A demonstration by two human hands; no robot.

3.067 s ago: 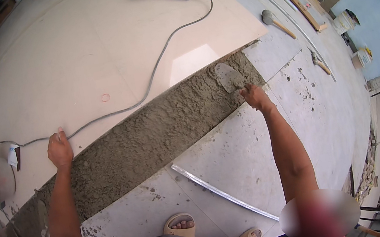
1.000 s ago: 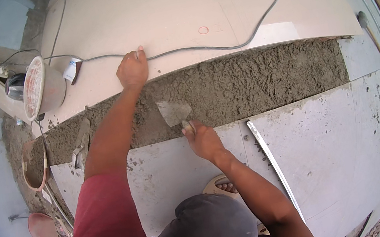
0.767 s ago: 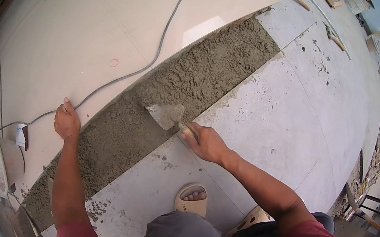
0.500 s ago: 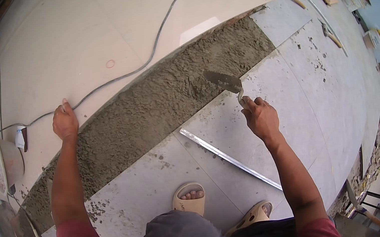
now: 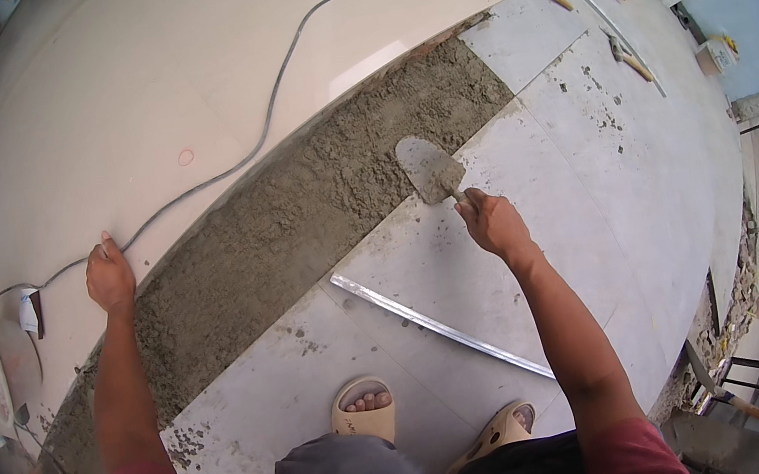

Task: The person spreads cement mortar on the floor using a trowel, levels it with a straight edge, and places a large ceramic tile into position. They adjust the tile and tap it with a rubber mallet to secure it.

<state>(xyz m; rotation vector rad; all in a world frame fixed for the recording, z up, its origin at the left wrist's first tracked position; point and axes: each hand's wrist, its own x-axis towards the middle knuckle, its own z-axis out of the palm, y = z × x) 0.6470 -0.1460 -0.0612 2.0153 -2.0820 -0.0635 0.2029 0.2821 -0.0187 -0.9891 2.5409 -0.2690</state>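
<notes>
Gripping trowel (image 5: pixel 430 169) w/ R hand (image 5: pixel 497 221) nr frame ctr, holding it over border btwn mortar (image 5: pixel 250 250) and grey tile (image 5: pixel 531 175). Resting L hand (image 5: pixel 110 281) on pale slab (image 5: pixel 102 103), mid-left, nr cable (image 5: pixel 275 93); can't tell if grasping. Could gouge mortar if over-tilting, smear tile if straying.

Soft, bright daylight fills the middle, and shadows are faint. A white shine sits on the big pale slab (image 5: pixel 122 100) (like a small mirror). The metal strip (image 5: pixel 441 326) gleams. Straight lines bend near the rim, which gets blurry and then black.
</notes>
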